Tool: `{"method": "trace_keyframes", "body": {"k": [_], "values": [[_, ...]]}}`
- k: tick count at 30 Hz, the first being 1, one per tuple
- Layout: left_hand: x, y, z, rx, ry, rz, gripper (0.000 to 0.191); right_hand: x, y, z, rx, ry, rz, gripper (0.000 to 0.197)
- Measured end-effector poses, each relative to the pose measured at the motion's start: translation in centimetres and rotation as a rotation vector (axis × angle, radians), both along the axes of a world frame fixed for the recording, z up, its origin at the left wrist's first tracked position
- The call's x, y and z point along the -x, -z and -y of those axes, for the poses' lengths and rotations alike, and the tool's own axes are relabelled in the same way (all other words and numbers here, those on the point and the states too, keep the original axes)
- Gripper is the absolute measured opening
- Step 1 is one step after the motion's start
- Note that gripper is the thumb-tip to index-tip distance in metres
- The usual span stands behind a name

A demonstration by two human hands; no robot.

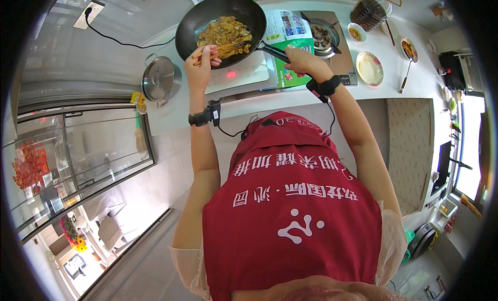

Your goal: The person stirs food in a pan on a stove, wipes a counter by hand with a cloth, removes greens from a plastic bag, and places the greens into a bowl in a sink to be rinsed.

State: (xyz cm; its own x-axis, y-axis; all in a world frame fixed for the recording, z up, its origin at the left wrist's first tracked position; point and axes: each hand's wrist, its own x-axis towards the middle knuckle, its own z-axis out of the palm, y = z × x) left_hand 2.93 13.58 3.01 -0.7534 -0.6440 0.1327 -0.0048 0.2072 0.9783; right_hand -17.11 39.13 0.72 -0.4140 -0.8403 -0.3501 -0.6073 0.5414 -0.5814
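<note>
My left hand (205, 59) grips a pair of wooden chopsticks (225, 49) over the near side of a black frying pan (223, 4). Their tips reach into the cooked food (221, 30), yellow-brown slices heaped across the pan's bottom. Around the pan's black handle (275, 53) the fingers of my right hand (305, 62) are closed. The pan is over a white induction cooker (249, 73) with a lit red display. Beneath the handle, a green and white printed sheet (290, 32) lies between the cooker and a gas burner (322, 35).
A lidded steel pot (159, 79) stands left of the cooker, near a black power cord (116, 41). To the right are a small bowl (356, 32), a floral plate (369, 69), a ladle (406, 69) and a large jar of dark liquid (367, 15). The counter's front edge (249, 106) runs before me.
</note>
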Motion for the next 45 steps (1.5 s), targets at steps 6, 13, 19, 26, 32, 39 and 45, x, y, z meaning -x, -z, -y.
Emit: {"method": "trace_keyframes", "body": {"k": [6, 13, 19, 26, 32, 39, 45], "values": [[0.6, 1.0, -0.4, 0.126, 0.006, 0.039, 0.032, -0.4, -1.0, 0.1, -0.004, 0.004, 0.007, 0.032], [0.7, 0.0, -1.2, 0.08, -0.042, 0.016, 0.032, -0.3, -0.8, -0.1, 0.018, 0.021, 0.034, 0.033], [1.3, 0.9, -1.5, 0.139, -0.054, 0.017, 0.03, -0.3, -0.8, 0.0, -0.009, 0.018, 0.026, 0.033], [1.3, 1.1, -1.9, 0.107, -0.051, 0.018, 0.03, -0.7, -1.1, -0.1, 0.061, 0.022, 0.007, 0.027], [0.1, 0.3, -0.8, 0.044, -0.087, -0.038, 0.031, -0.6, -1.2, -0.1, 0.03, 0.038, 0.031, 0.028], [-1.0, 1.2, -0.4, 0.061, -0.067, 0.052, 0.032, -0.2, -0.3, 0.1, -0.007, 0.005, 0.007, 0.035], [-1.6, -0.3, -0.7, 0.129, -0.171, 0.001, 0.03, -0.2, -0.6, 0.0, -0.029, 0.012, 0.007, 0.033]]}}
